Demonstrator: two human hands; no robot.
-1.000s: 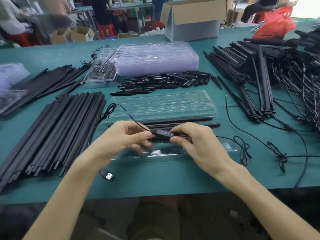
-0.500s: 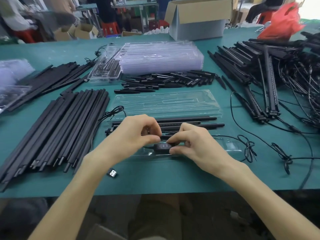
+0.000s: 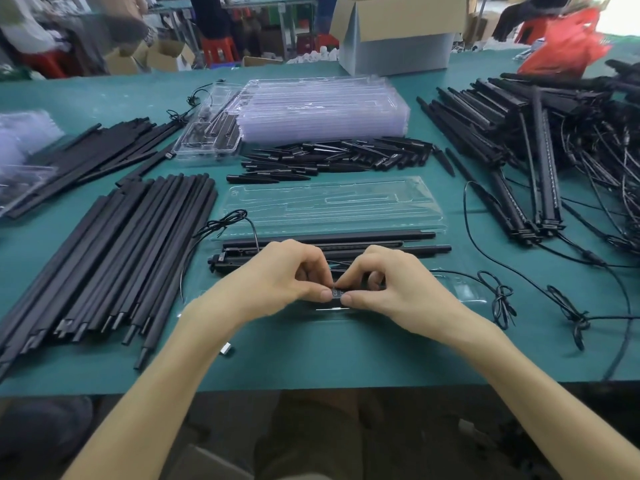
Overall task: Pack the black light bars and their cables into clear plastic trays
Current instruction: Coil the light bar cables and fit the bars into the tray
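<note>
Left hand [image 3: 277, 278] and right hand [image 3: 398, 289] both pinch the cable's inline controller [image 3: 337, 292] with curled fingertips over the near clear tray [image 3: 464, 292], probably seating it beside the light bars [image 3: 346, 236].

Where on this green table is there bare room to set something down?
Bare green table runs along the near edge, between the row of black rods and the looped black cable; also the far-left corner. Crowded: the right side, under piled black light bars.
</note>
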